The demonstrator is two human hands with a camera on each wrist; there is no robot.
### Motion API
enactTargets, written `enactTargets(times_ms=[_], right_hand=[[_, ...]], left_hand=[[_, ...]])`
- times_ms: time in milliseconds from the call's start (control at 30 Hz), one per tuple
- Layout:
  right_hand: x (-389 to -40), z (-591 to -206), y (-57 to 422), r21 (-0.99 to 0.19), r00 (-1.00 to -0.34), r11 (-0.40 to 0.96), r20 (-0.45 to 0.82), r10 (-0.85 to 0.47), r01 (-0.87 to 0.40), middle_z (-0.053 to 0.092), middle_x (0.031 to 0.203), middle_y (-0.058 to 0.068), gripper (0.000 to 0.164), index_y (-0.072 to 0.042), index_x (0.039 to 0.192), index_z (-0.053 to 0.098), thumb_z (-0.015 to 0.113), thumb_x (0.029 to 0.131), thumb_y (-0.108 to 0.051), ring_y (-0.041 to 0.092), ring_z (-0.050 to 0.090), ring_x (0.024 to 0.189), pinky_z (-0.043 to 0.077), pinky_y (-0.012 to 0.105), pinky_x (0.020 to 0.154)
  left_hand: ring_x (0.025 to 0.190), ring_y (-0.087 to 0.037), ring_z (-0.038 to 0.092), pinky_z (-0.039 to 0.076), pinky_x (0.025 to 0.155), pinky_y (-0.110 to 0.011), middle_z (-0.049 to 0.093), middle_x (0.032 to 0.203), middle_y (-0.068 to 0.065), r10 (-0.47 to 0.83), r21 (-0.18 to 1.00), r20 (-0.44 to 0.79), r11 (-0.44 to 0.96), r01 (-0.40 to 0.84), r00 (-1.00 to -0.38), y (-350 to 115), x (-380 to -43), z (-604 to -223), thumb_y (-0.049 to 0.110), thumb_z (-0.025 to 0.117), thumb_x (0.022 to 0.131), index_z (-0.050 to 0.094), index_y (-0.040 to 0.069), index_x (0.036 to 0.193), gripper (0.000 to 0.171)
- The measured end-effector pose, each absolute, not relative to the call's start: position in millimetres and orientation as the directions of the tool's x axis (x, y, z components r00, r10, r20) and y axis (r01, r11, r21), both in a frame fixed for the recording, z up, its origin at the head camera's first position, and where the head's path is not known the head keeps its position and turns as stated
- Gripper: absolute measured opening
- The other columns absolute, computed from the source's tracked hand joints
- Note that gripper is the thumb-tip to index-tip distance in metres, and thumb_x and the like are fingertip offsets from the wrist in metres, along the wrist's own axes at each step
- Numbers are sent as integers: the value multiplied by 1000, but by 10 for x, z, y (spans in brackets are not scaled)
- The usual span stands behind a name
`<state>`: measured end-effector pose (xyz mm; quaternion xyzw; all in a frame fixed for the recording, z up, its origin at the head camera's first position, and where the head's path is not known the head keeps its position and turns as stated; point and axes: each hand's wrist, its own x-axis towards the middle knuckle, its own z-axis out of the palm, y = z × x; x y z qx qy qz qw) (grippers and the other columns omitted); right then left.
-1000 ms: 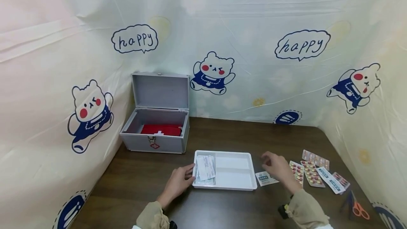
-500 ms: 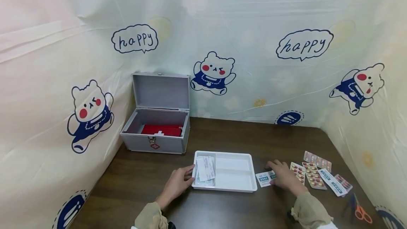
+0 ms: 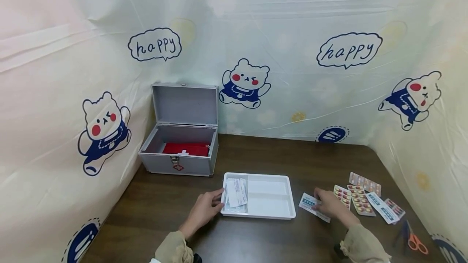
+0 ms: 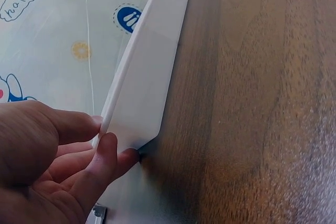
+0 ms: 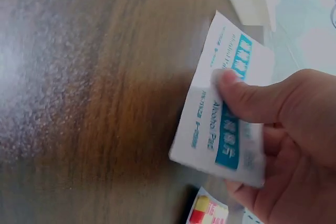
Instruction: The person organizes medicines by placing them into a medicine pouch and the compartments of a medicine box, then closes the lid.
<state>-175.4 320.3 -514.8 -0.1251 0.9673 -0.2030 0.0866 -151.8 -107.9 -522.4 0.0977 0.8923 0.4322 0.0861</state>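
Observation:
My right hand pinches a white-and-teal alcohol pad packet between thumb and fingers, right of the white tray. Close up in the right wrist view, the thumb presses on the printed face of the packet, and the fingers are behind it. At the tray's left end, my left hand holds the rim; the left wrist view has thumb and fingers about the corner of the tray. Several white packets lie in the tray's left compartment.
Blister packs and another teal-printed strip lie to the right, with orange-handled scissors nearer the edge. Back left stands an open grey case holding a red pouch. Printed sheeting surrounds the table.
My right hand has come down onto the alcohol pad packet, taken hold of it and turned it, shifting it slightly right, away from the tray. The left hand stays at the tray.

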Motion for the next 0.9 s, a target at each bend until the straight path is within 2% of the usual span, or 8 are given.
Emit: enactTargets(times_ms=[33, 167, 233, 267, 367, 500, 633, 900], right_hand=[[-1745, -5131, 3216, -428, -954, 880, -111, -280, -209, 53, 73, 3, 28, -8, 85, 52, 79, 80, -8, 18, 47, 67, 38, 32, 59], [-1723, -5063, 3278, -460, -952, 858, -78, -296, -229, 67, 91, 17, 20, 5, 100, 63, 72, 84, -3, 28, 63, 81, 52, 43, 69], [-1717, -5031, 3304, -484, -952, 846, -75, -296, -225, 71, 98, 18, 20, 5, 104, 68, 69, 85, 1, 28, 65, 85, 55, 46, 73], [-1713, -5017, 3317, -495, -952, 839, -70, -297, -226, 72, 99, 17, 19, 4, 104, 71, 67, 85, 3, 26, 66, 85, 55, 45, 73], [-1706, -4989, 3331, -519, -961, 831, -59, -270, -202, 74, 92, 6, 20, -7, 93, 76, 63, 86, 6, 12, 61, 78, 52, 31, 68], [-1678, -4953, 3316, -526, -979, 835, -13, -202, -165, 74, 95, 6, 19, -7, 95, 77, 63, 87, 3, 10, 58, 76, 47, 24, 63], [-1655, -4923, 3284, -570, -990, 813, 4, -142, -119, 71, 102, 13, 15, -2, 96, 75, 62, 88, 0, 14, 56, 78, 42, 23, 60], [-1606, -4861, 3192, -612, -992, 782, 48, -116, -120, 72, 105, 15, 14, -1, 99, 76, 65, 93, -8, 14, 61, 84, 47, 24, 66]], left_hand=[[101, -29, 73, 61, 80, -38, 62, 131, -25, 249, 787, -70, 608, 100, -966, -1078, -1520, -5227, 2, 72, 88, 55, -6, 137, 53], [101, -28, 73, 61, 80, -38, 62, 132, -25, 247, 786, -66, 610, 102, -967, -1079, -1518, -5232, 2, 72, 88, 55, -5, 138, 52], [101, -28, 73, 61, 81, -38, 62, 132, -24, 246, 785, -65, 610, 102, -967, -1080, -1518, -5237, 3, 72, 89, 55, -4, 138, 52], [101, -28, 73, 61, 81, -39, 62, 132, -24, 245, 784, -65, 612, 102, -967, -1081, -1516, -5237, 3, 72, 89, 55, -4, 138, 52], [101, -28, 73, 61, 81, -38, 62, 132, -24, 247, 783, -61, 612, 107, -967, -1086, -1509, -5242, 3, 72, 89, 55, -4, 138, 52], [101, -28, 73, 61, 80, -38, 63, 131, -25, 253, 782, -50, 611, 120, -966, -1091, -1497, -5244, 3, 72, 88, 56, -5, 137, 52], [101, -28, 73, 61, 81, -39, 63, 132, -25, 250, 780, -55, 616, 115, -967, -1093, -1491, -5244, 3, 72, 89, 56, -4, 138, 52], [104, -28, 72, 60, 83, -40, 61, 136, -23, 239, 774, -77, 626, 92, -968, -1092, -1495, -5247, 6, 71, 90, 55, -2, 139, 53]])
